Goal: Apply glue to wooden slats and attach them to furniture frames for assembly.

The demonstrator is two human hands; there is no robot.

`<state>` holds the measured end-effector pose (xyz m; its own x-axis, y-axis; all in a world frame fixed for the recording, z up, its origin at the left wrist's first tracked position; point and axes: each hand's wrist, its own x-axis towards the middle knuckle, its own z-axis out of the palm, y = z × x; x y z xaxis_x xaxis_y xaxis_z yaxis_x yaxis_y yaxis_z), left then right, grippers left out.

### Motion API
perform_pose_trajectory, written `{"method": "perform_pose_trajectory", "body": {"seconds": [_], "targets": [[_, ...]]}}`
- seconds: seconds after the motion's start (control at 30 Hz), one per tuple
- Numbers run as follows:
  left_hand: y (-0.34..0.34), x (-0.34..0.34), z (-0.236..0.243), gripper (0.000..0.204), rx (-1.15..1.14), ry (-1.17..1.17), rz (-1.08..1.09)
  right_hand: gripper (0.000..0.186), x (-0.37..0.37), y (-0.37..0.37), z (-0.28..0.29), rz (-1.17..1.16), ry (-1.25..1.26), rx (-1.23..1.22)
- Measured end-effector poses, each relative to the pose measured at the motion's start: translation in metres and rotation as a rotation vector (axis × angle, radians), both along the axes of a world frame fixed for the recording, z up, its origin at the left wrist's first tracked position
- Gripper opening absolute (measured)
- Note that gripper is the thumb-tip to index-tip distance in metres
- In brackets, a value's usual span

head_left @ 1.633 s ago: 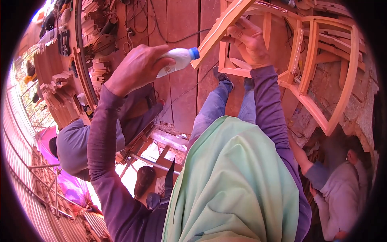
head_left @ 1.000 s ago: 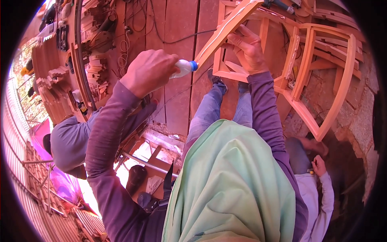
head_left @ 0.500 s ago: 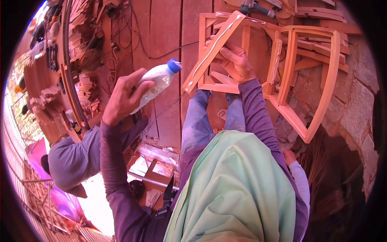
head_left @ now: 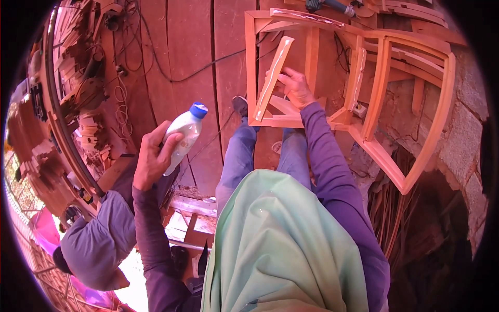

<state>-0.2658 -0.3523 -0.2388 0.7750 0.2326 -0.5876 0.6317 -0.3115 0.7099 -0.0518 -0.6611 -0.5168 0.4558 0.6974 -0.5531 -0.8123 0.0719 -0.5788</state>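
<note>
My left hand (head_left: 155, 156) is wrapped round a clear plastic bottle (head_left: 185, 133) with a blue cap and white contents, tilted with its cap up and to the right. My right hand (head_left: 295, 89) grips a short wooden slat (head_left: 273, 79). A line of white glue runs along the slat's upper face. Beneath and around the slat lies a wooden chair frame (head_left: 251, 67). White glue also streaks the frame's far rail and one of its uprights. Its curved back part (head_left: 442, 99) reaches to the right.
A person in a grey top (head_left: 99, 244) bends low at the left. Stacks of cut wood (head_left: 41, 140) line the left side. A dark cable (head_left: 200, 70) crosses the reddish floor. A power tool (head_left: 330, 7) lies beyond the frame, with curved wooden pieces (head_left: 416, 18) beside it.
The slat has moved away from me and lower toward the chair frame, with my right hand still on it. My left hand and the bottle have shifted slightly left and nearer. The view has also shifted.
</note>
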Motion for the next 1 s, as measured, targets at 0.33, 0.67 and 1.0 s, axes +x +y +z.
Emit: {"method": "perform_pose_trajectory", "body": {"seconds": [0.33, 0.67, 1.0], "targets": [[0.009, -0.023, -0.049, 0.021, -0.053, 0.06, 0.057, 0.026, -0.01, 0.068, -0.107, 0.041, -0.233, -0.449], [0.013, -0.031, -0.057, 0.021, -0.063, 0.058, 0.061, 0.023, -0.014, 0.093, -0.108, -0.031, -0.209, -0.674], [0.006, -0.01, -0.068, 0.021, -0.09, 0.004, -0.017, 0.035, -0.029, 0.063, -0.103, -0.177, -0.32, -0.871]]}}
